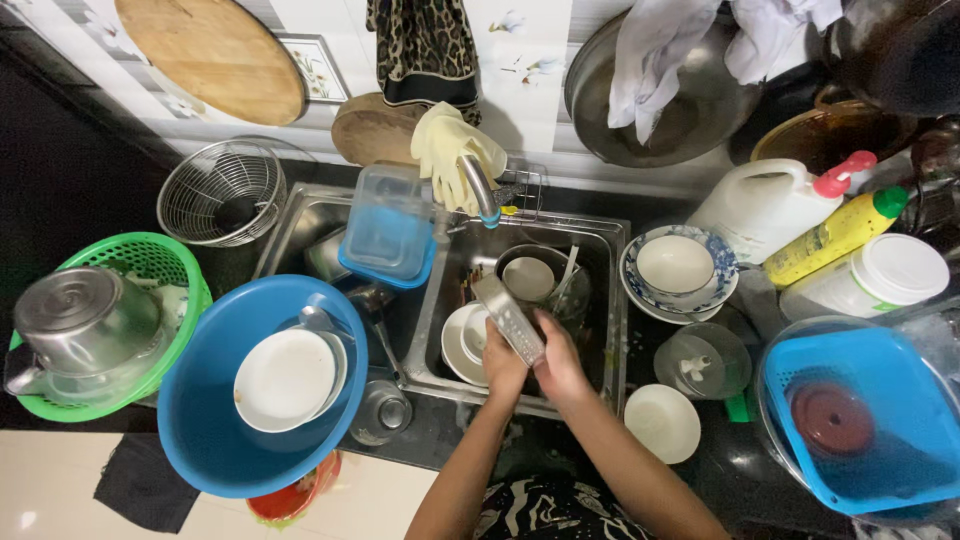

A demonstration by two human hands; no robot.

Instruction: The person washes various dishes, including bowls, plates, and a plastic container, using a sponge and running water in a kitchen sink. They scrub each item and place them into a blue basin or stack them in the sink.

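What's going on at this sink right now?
A person stands at a double steel sink crowded with dishes. Both hands, the left hand and the right hand, grip a flat metal grater-like utensil over the right basin, above a bowl and plates. A blue basin holding a white plate sits to the left; detergent bottles stand to the right.

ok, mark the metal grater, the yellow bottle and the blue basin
metal grater (508, 319), head view, middle of its flat face
yellow bottle (828, 238), head view, middle of its body
blue basin (200, 420), head view, bare inner wall
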